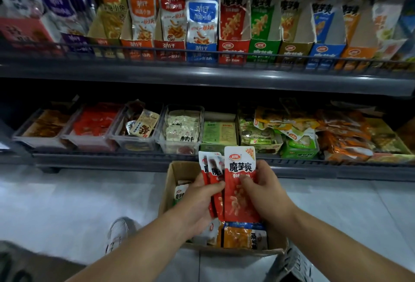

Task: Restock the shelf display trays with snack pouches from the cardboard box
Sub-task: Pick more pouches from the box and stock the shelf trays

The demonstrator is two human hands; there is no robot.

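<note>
A: Entry: state of both grips?

B: The left hand [199,194] is curled round a fan of red-and-white foil snack pouches [214,169], thumb across their fronts and fingers behind. The right hand [262,189] pinches the frontmost red pouch [240,200] at its right edge, thumb on the printed face.

A: Pouches relative to the hands?

B: Between them, upright, tops standing above the fingertips.

A: Box?

B: The open brown cardboard box [177,174] sits directly below the hands on the pale floor [67,203]. An orange foil pouch [242,236] lies in it beneath the right wrist.

A: Trays?

B: Well above the grip, on the upper shelf [202,75]. The red cardboard display tray [233,48], with matching print, stands almost straight above the held pouches, well apart from both hands.
</note>
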